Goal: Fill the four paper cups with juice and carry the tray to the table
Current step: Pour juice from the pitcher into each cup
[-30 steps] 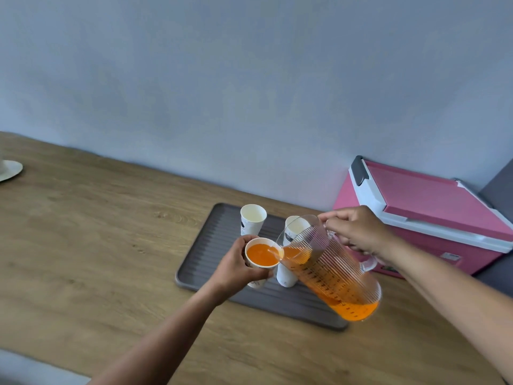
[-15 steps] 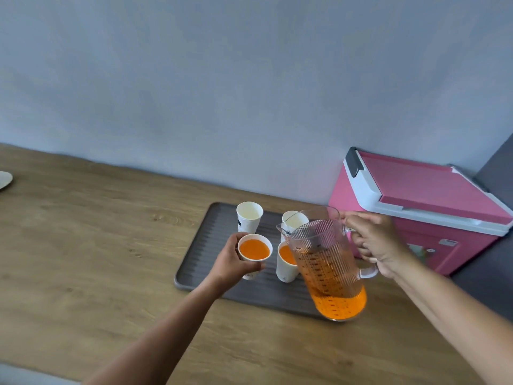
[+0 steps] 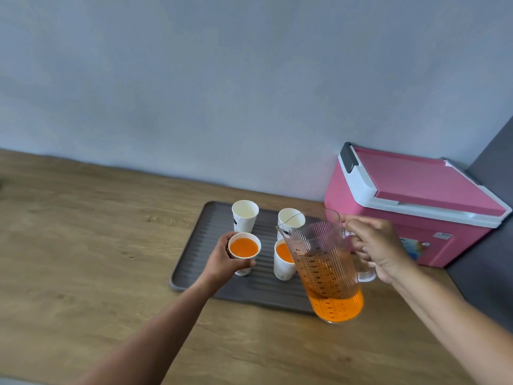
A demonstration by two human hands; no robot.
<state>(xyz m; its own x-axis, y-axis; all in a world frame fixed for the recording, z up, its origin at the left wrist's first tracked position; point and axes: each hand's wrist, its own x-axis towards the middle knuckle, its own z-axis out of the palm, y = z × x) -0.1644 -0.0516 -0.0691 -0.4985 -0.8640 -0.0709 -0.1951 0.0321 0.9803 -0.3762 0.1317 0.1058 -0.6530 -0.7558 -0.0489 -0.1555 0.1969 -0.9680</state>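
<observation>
A dark grey ribbed tray (image 3: 194, 262) lies on the wooden counter. My left hand (image 3: 222, 259) grips a white paper cup (image 3: 244, 250) full of orange juice at the tray's front left. A second juice-filled cup (image 3: 281, 261) stands to its right, partly behind the pitcher. Two empty white cups stand behind them, one at the back left (image 3: 244, 213) and one at the back right (image 3: 290, 218). My right hand (image 3: 377, 245) holds the handle of a clear ribbed pitcher (image 3: 327, 268), upright, with orange juice in its lower part.
A pink cooler box (image 3: 410, 201) with a white rim sits right of the tray against the grey wall. A dark panel rises at the far right edge. The wooden counter (image 3: 83, 259) stretches left of the tray.
The pitcher went from tilted and pouring into the held cup to upright. My left hand lowered the filled cup towards the tray's front left.
</observation>
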